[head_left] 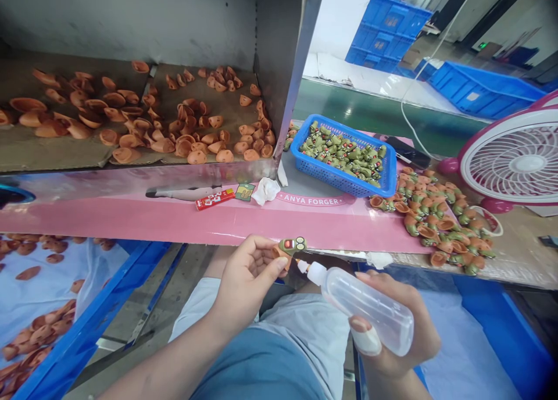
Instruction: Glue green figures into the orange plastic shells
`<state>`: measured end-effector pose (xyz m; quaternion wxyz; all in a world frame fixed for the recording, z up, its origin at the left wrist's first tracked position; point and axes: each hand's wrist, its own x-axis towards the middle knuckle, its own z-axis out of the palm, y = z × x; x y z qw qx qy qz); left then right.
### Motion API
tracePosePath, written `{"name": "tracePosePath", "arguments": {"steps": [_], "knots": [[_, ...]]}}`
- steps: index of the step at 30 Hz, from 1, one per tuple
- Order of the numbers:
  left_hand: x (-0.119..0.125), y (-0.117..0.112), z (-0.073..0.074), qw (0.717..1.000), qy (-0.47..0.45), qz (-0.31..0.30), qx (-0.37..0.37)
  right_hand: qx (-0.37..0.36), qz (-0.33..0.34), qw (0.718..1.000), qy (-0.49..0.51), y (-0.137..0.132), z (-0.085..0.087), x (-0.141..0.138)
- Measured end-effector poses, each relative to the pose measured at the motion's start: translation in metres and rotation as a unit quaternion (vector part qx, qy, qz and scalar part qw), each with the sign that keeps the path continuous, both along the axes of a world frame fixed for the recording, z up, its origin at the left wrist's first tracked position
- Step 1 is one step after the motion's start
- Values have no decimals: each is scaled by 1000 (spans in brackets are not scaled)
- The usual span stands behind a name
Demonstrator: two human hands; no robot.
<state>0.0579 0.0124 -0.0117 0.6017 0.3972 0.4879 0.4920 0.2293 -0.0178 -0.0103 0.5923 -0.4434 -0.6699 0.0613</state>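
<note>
My left hand (246, 278) pinches a small green toy figure (292, 247) with bulging eyes and an orange piece at its lower side. My right hand (394, 324) grips a clear plastic squeeze bottle (368, 310), and a white wrap covers one finger. The bottle's narrow nozzle (303, 266) points left at the figure's orange side, very close to it. I cannot tell whether the tip touches. Both hands are held up over my lap, in front of the pink-fronted bench edge (218, 225).
A blue basket (344, 156) holds green figures. Orange shell pieces (187, 121) lie on the shelf, with a heap of figures (440, 225) to the right. A blue bin (39, 324) lies lower left. A pink-and-white fan (514, 161) and blue crates (479, 89) stand beyond.
</note>
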Motion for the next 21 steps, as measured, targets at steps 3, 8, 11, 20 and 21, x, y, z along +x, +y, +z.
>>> {"name": "tracePosePath", "arguments": {"steps": [3, 8, 11, 20, 21], "knots": [[0, 0, -1, 1000, -3, -3, -1, -7, 3, 1000, 2, -1, -1, 1], [1, 0, -1, 1000, -10, -7, -5, -8, 7, 1000, 0, -1, -1, 1], [1, 0, 0, 1000, -2, -2, -5, -12, 8, 1000, 5, -1, 0, 0], [0, -1, 0, 1000, 1, -6, -5, -5, 7, 1000, -1, -1, -1, 0], [0, 0, 0, 1000, 1, -5, -5, -4, 8, 1000, -1, -1, -1, 0]]}}
